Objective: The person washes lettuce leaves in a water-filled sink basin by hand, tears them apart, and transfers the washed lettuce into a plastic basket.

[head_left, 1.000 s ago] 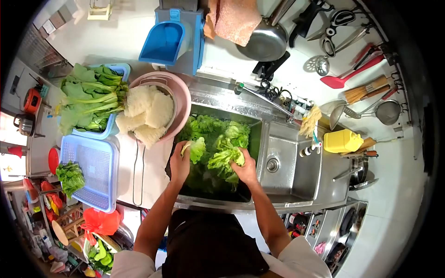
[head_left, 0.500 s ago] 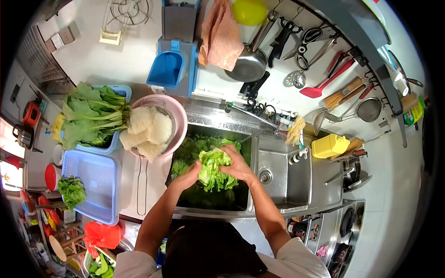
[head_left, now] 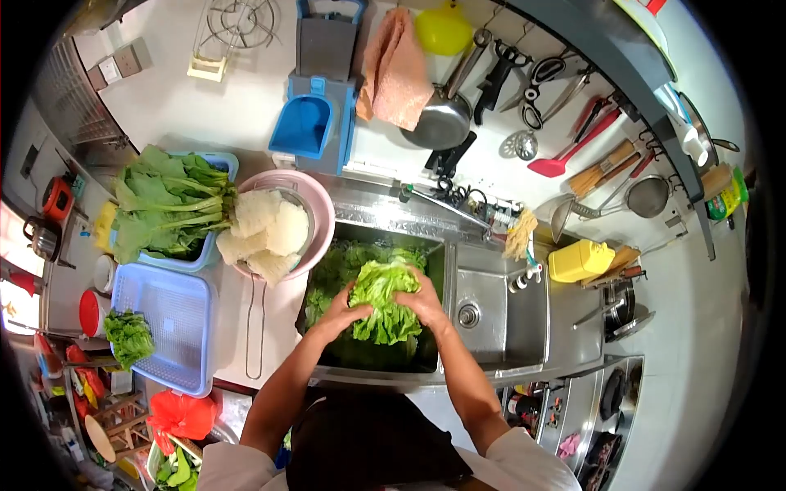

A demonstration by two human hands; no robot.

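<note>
Between both hands is a head of lettuce [head_left: 383, 304], bright green with frilly leaves, above the left sink basin [head_left: 325, 353]. My left hand [head_left: 340, 314] grips its left side, thumb laid over the leaves. On the other side my right hand [head_left: 425, 301] is closed against it, thumb also on the leaves. Fingertips of both hands are partly hidden behind the lettuce. More lettuce leaves [head_left: 332, 260] lie in the dark water of the basin beneath.
Left of the sink are a pink basin [head_left: 324, 204] with pale sponge-like pieces, a blue basket [head_left: 168, 315] with one lettuce on its left edge, and large leafy greens [head_left: 168, 200]. The faucet [head_left: 450, 209] reaches over the sink's back. A yellow jug [head_left: 580, 262] stands right.
The lettuce has opened out wider between the hands, and its leaves spread more. My left hand has moved slightly right and my right hand slightly lower. The whole view has shifted a little.
</note>
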